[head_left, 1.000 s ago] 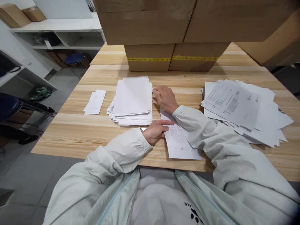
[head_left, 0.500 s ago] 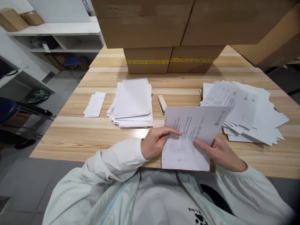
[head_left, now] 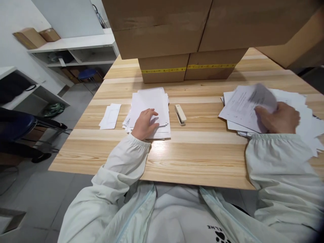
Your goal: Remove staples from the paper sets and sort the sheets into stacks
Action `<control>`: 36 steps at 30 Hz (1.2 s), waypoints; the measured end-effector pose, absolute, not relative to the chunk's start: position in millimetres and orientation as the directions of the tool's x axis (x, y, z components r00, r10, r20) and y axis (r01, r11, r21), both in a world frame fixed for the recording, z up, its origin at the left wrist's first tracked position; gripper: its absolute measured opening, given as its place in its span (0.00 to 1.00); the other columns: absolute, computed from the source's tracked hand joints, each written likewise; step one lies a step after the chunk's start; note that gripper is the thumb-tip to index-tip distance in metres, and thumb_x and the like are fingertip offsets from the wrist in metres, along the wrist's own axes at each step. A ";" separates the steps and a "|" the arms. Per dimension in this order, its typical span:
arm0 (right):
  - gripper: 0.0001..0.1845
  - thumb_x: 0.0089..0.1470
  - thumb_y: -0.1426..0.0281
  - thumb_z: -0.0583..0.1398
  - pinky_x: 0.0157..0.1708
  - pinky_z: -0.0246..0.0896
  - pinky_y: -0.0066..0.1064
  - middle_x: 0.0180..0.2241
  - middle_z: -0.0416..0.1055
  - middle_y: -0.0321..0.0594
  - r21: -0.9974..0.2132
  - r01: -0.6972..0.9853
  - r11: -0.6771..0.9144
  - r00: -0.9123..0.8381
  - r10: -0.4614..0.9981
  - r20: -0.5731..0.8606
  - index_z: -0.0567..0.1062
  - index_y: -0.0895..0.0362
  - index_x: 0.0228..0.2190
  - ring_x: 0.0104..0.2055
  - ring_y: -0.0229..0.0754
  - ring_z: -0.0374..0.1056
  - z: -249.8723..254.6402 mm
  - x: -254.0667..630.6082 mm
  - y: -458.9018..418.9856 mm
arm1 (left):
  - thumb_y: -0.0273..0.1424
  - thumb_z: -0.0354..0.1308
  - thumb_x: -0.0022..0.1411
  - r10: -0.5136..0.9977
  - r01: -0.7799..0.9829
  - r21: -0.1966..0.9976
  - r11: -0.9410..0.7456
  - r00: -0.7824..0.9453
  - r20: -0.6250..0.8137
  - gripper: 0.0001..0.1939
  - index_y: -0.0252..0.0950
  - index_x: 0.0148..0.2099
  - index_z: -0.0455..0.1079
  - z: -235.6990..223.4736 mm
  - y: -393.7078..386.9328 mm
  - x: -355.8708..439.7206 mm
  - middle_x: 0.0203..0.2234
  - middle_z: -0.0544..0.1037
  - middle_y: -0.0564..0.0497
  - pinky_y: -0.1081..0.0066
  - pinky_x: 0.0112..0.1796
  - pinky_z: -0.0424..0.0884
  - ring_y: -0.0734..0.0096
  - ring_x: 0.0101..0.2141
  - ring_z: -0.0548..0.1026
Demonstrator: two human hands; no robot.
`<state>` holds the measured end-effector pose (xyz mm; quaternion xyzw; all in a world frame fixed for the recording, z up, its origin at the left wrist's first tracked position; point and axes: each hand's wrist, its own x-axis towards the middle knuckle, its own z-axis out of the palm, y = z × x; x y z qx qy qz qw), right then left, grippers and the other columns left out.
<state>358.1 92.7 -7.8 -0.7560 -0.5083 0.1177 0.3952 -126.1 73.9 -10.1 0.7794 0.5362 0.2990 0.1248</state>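
My left hand [head_left: 145, 123] rests on the front part of a stack of white paper [head_left: 149, 101], fingers loosely spread and holding nothing. Over at the right, my right hand [head_left: 280, 118] grips printed sheets of paper [head_left: 243, 104] between thumb and fingers, and their upper edge is curled and blurred. Those sheets are on or just above a fanned, untidy pile of papers [head_left: 308, 125]. A cream stapler [head_left: 180, 114] lies on the table between the two piles, touched by neither hand.
Small white paper slips [head_left: 110, 116] lie at the left of the wooden table [head_left: 197, 158]. Stacked cardboard boxes [head_left: 164, 69] with yellow tape stand at the back. White shelves [head_left: 73, 42] and a blue stool [head_left: 17, 126] are off to the left.
The printed sheets have moved from in front of me to the right-hand pile with my right hand. My left hand has let go and shifted left onto the white stack.
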 end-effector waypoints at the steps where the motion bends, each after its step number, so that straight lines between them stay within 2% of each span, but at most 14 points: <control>1: 0.21 0.52 0.61 0.66 0.62 0.47 0.74 0.58 0.67 0.43 -0.669 0.722 -0.178 0.479 0.826 0.297 0.72 0.46 0.48 0.71 0.71 0.44 -3.1 355.9 86.0 | 0.26 0.66 0.54 0.921 0.774 0.509 -0.376 0.252 0.298 0.18 0.38 0.48 0.71 -12.2 74.5 -126.5 0.55 0.76 0.42 0.53 0.59 0.68 0.54 0.59 0.71; 3: 0.24 0.52 0.59 0.67 0.59 0.57 0.69 0.60 0.64 0.38 -0.644 0.760 -0.090 0.498 0.717 0.488 0.71 0.41 0.50 0.72 0.69 0.43 15.4 336.4 71.8 | 0.27 0.66 0.54 0.933 0.788 0.506 -0.351 0.250 0.257 0.21 0.38 0.51 0.69 -13.6 74.9 -126.2 0.54 0.77 0.42 0.54 0.57 0.70 0.55 0.56 0.73; 4: 0.23 0.54 0.59 0.66 0.57 0.63 0.64 0.60 0.63 0.35 -0.678 0.735 0.025 0.466 0.708 0.531 0.70 0.38 0.51 0.71 0.66 0.44 27.5 318.7 65.3 | 0.28 0.66 0.54 0.937 0.793 0.504 -0.342 0.248 0.245 0.22 0.38 0.52 0.69 -13.1 74.8 -126.0 0.53 0.77 0.43 0.55 0.55 0.71 0.55 0.55 0.74; 5: 0.18 0.58 0.58 0.63 0.57 0.65 0.60 0.58 0.65 0.34 -0.734 0.665 0.137 0.439 0.724 0.533 0.72 0.36 0.50 0.68 0.61 0.53 40.0 296.2 59.8 | 0.29 0.66 0.55 0.940 0.799 0.499 -0.336 0.248 0.236 0.23 0.38 0.53 0.68 -12.0 74.5 -125.8 0.52 0.77 0.43 0.55 0.54 0.72 0.55 0.54 0.75; 6: 0.13 0.60 0.57 0.62 0.57 0.66 0.57 0.53 0.69 0.33 -0.818 0.532 0.220 0.406 0.781 0.474 0.73 0.37 0.47 0.63 0.56 0.62 51.9 269.9 55.5 | 0.30 0.67 0.54 0.942 0.806 0.491 -0.330 0.247 0.228 0.24 0.38 0.54 0.67 -10.7 74.1 -125.7 0.52 0.78 0.44 0.55 0.54 0.72 0.55 0.53 0.75; 7: 0.11 0.59 0.57 0.63 0.57 0.68 0.53 0.50 0.72 0.33 -0.908 0.337 0.250 0.291 0.889 0.352 0.75 0.39 0.44 0.60 0.52 0.66 62.1 241.5 52.7 | 0.30 0.67 0.54 0.944 0.813 0.483 -0.325 0.245 0.222 0.26 0.37 0.55 0.67 -9.3 73.6 -125.5 0.52 0.78 0.43 0.56 0.53 0.72 0.54 0.52 0.76; 8: 0.10 0.59 0.58 0.64 0.56 0.70 0.51 0.48 0.73 0.35 -0.974 0.110 0.196 0.125 0.970 0.209 0.76 0.43 0.43 0.59 0.50 0.67 70.1 212.4 51.6 | 0.30 0.67 0.54 0.945 0.818 0.477 -0.321 0.241 0.222 0.27 0.37 0.56 0.66 -8.0 72.8 -125.2 0.52 0.78 0.43 0.56 0.53 0.72 0.54 0.52 0.76; 9: 0.12 0.58 0.58 0.64 0.55 0.71 0.49 0.47 0.74 0.39 -0.996 -0.063 0.059 -0.061 0.996 0.062 0.77 0.48 0.43 0.57 0.50 0.68 75.3 184.5 52.2 | 0.30 0.68 0.54 0.945 0.822 0.472 -0.319 0.237 0.225 0.28 0.36 0.56 0.66 -7.0 72.0 -124.8 0.52 0.77 0.43 0.57 0.53 0.72 0.54 0.53 0.76; 11: 0.13 0.58 0.60 0.64 0.50 0.74 0.43 0.46 0.75 0.44 -0.970 -0.172 -0.171 -0.295 0.949 -0.114 0.77 0.53 0.42 0.54 0.47 0.70 77.4 136.7 58.7 | 0.30 0.68 0.54 0.946 0.827 0.468 -0.311 0.224 0.234 0.30 0.37 0.58 0.65 -6.1 70.0 -123.7 0.53 0.77 0.43 0.58 0.52 0.73 0.55 0.53 0.76; 14: 0.09 0.60 0.64 0.63 0.43 0.75 0.35 0.46 0.74 0.45 -0.936 -0.188 -0.297 -0.409 0.890 -0.201 0.76 0.56 0.40 0.50 0.43 0.70 64.6 92.7 77.2 | 0.32 0.68 0.55 0.951 0.838 0.461 -0.292 0.206 0.229 0.30 0.37 0.58 0.65 -6.7 67.7 -122.0 0.54 0.77 0.44 0.59 0.51 0.73 0.55 0.52 0.76; 20: 0.06 0.60 0.66 0.62 0.34 0.72 0.27 0.45 0.73 0.45 -0.936 -0.125 -0.330 -0.363 0.893 -0.267 0.76 0.56 0.38 0.42 0.39 0.70 36.3 72.3 103.2 | 0.33 0.67 0.57 0.947 0.841 0.444 -0.309 0.228 0.227 0.30 0.38 0.60 0.64 -8.1 66.8 -120.4 0.55 0.77 0.44 0.60 0.54 0.72 0.56 0.54 0.76; 29: 0.05 0.60 0.69 0.62 0.39 0.74 0.31 0.45 0.74 0.44 -0.904 -0.215 -0.369 -0.425 0.869 -0.253 0.77 0.57 0.36 0.43 0.39 0.70 45.6 72.4 101.1 | 0.37 0.68 0.57 0.952 0.840 0.457 -0.293 0.212 0.220 0.32 0.39 0.61 0.62 -6.2 65.1 -119.5 0.55 0.77 0.43 0.59 0.53 0.73 0.55 0.54 0.77; 33: 0.06 0.59 0.68 0.63 0.43 0.75 0.35 0.44 0.74 0.45 -0.881 -0.269 -0.389 -0.475 0.849 -0.230 0.78 0.57 0.37 0.46 0.42 0.70 45.2 72.2 104.3 | 0.35 0.65 0.61 0.962 0.836 0.483 -0.261 0.183 0.204 0.29 0.41 0.61 0.61 -6.1 64.8 -121.3 0.54 0.78 0.45 0.60 0.50 0.75 0.58 0.52 0.78; 36: 0.06 0.58 0.68 0.64 0.42 0.75 0.35 0.44 0.75 0.45 -0.886 -0.257 -0.387 -0.464 0.853 -0.238 0.78 0.58 0.35 0.47 0.42 0.70 44.9 73.2 106.4 | 0.39 0.68 0.58 0.952 0.828 0.476 -0.297 0.215 0.220 0.32 0.41 0.61 0.60 -7.8 65.8 -122.5 0.54 0.78 0.44 0.59 0.49 0.76 0.56 0.54 0.78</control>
